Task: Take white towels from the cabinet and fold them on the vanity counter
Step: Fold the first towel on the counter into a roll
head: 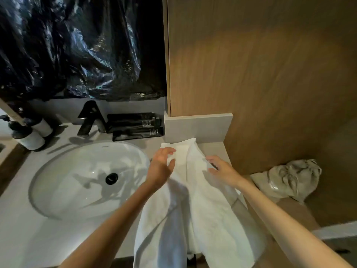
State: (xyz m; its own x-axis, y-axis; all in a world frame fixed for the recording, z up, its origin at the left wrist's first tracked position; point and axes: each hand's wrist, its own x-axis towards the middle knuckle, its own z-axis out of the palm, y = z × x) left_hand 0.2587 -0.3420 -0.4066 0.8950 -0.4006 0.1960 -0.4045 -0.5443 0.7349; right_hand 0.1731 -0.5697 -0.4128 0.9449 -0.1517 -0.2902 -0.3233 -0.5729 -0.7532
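A wooden cabinet panel [270,74] fills the view from 12 to 3 o'clock; crumpled black plastic sheeting [77,45] hangs at 10 o'clock. The pale vanity counter [29,238] holds an oval white sink [67,171] at 8 o'clock. The white towel [208,219] lies on the counter at the sink's 3 o'clock, draping over the front edge at 6 o'clock. A grey drawstring bag [287,178] sits at 4 o'clock, a black faucet [90,118] and black tubes [135,124] behind the sink. The left hand [161,167] pinches a towel fold. The right hand [222,170] rests on the towel; I cannot tell whether it grasps.
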